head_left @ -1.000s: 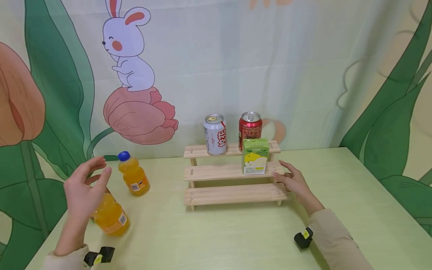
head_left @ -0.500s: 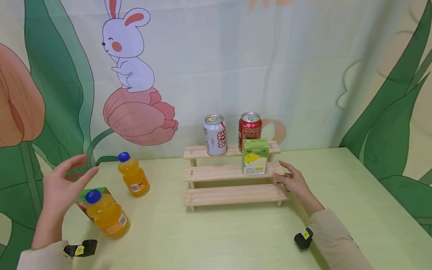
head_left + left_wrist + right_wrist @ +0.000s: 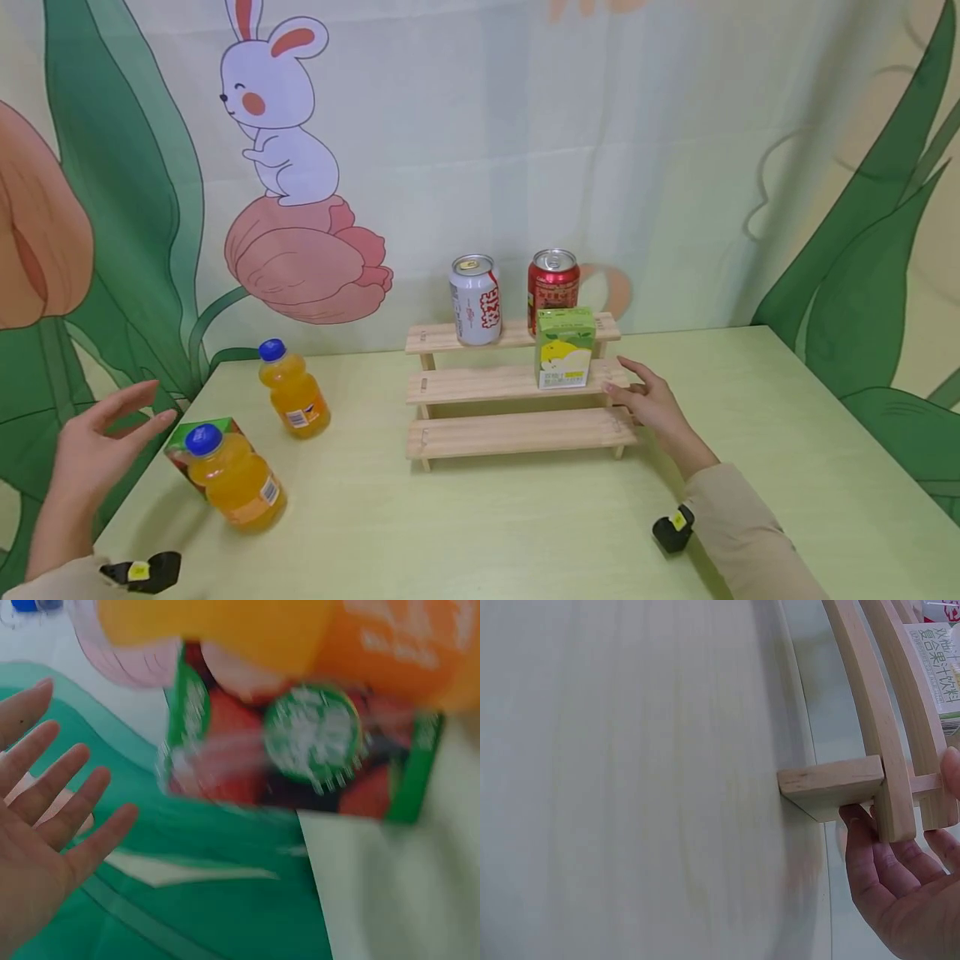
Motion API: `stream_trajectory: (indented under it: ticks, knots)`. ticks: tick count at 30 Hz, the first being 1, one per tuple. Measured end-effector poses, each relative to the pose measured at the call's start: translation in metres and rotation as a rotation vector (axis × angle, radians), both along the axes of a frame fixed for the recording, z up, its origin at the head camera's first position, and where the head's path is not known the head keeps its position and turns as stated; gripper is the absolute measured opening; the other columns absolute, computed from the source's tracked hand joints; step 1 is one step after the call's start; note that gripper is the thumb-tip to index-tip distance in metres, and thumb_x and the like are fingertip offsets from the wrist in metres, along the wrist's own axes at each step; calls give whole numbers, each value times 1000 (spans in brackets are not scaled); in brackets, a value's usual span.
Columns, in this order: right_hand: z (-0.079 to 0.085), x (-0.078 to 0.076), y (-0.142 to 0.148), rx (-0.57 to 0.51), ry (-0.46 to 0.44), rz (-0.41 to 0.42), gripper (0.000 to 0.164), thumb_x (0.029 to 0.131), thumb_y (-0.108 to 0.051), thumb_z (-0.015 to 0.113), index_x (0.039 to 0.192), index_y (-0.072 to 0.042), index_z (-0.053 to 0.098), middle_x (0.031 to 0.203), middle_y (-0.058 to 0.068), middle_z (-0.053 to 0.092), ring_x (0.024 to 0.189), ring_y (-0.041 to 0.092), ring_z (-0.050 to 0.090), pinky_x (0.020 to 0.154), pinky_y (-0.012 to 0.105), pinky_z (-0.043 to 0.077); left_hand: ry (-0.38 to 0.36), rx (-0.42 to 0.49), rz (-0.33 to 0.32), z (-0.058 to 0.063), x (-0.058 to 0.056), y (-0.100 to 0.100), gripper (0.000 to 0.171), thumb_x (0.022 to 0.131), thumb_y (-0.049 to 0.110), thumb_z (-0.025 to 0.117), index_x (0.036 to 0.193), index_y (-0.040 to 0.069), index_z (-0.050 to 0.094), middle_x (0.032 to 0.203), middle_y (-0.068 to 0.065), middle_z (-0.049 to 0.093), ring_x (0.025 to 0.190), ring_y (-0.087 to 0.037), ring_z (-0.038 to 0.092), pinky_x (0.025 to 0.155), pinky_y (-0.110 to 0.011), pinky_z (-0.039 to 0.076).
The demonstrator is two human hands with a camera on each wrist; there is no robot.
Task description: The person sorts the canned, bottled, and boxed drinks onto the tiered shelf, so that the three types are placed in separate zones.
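My left hand (image 3: 93,454) hovers at the left with its fingers apart and holds nothing. Beside it is a red and green carton (image 3: 180,438), partly hidden behind an orange juice bottle (image 3: 242,493) with a blue cap; the left wrist view shows the carton's fruit-printed front (image 3: 232,757), blurred. A second juice bottle (image 3: 296,398) stands farther back. My right hand (image 3: 660,414) grips the right end of a three-tier wooden rack (image 3: 517,433), thumb at the middle shelf and fingers around the edge. On that shelf stands a green juice box (image 3: 566,357).
On the rack's top shelf stand a white can (image 3: 477,307) and a red can (image 3: 553,283), the red one partly behind the juice box. Behind the pale green table (image 3: 450,533) hangs a printed curtain (image 3: 450,150) with a rabbit and flowers.
My left hand has moved left and down, away from the bottles, which uncovers the near bottle's cap and the carton behind it. The right hand has stayed on the rack.
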State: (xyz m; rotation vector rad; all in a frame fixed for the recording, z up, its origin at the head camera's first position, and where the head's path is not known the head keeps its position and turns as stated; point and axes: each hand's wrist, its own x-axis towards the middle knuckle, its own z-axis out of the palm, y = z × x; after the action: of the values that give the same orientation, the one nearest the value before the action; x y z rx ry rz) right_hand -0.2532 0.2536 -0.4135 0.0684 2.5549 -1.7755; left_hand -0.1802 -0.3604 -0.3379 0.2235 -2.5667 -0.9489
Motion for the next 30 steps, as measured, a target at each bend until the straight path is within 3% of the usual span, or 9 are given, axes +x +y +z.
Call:
stream_trajectory:
  ticks: [3,8,10,12,15,19,24,26,30]
  knots:
    - [0,0,0,5,3,0,68,88,-31,59,143,-9,26,106,21,60,70,8,58,54,23,41,-43,-32,-26,-10,1,-12,63,85,37,62,137,9,41,133,-2,46,100,6,42,72,-19,48]
    - [0,0,0,1,2,-2,69,88,-31,60,143,-8,26,105,19,61,70,7,58,53,23,42,-119,8,-95,-25,1,-25,69,85,37,62,141,8,34,138,-19,39,116,-27,41,82,-59,40]
    - [0,0,0,-2,1,-4,69,88,-30,60,143,-8,26,104,18,61,69,7,57,53,23,42,-139,29,-135,-29,2,-28,70,86,36,62,142,8,32,139,-15,38,116,-24,41,82,-64,35]
    - [0,0,1,-4,0,-6,69,88,-30,60,143,-9,26,104,18,61,68,7,57,53,23,41,-161,33,-165,-34,2,-29,71,85,35,62,142,6,30,139,-6,38,109,-8,42,81,-64,35]
    - [-1,0,0,1,0,-5,69,87,-31,61,143,-9,26,105,18,60,68,7,55,53,22,41,-208,57,-191,-38,1,-29,74,85,36,63,142,6,28,141,-7,36,109,-8,42,82,-64,35]
    - [-1,0,0,6,-2,-4,69,87,-32,60,143,-9,26,107,20,59,68,7,55,53,23,42,-280,97,-220,-41,-2,-29,73,86,37,60,144,10,25,142,-24,28,118,-41,32,85,-64,31]
    - [-1,0,0,1,-9,-6,69,88,-33,60,144,-10,26,110,22,58,69,7,56,53,23,42,-290,102,-272,-46,-4,-30,67,89,32,59,144,11,27,143,-16,31,119,-43,33,87,-62,33]
    - [-1,0,0,1,-9,-5,70,88,-33,60,144,-10,26,110,21,58,69,7,56,54,23,41,-294,95,-301,-46,-5,-29,67,89,30,58,143,7,25,143,-26,26,118,-51,30,87,-63,34]
    - [0,1,0,-1,-3,-5,69,88,-32,60,143,-10,26,108,21,59,69,8,56,54,23,42,-295,50,-298,-46,-7,-27,66,89,28,58,143,6,26,138,-35,23,116,-53,32,82,-40,48]
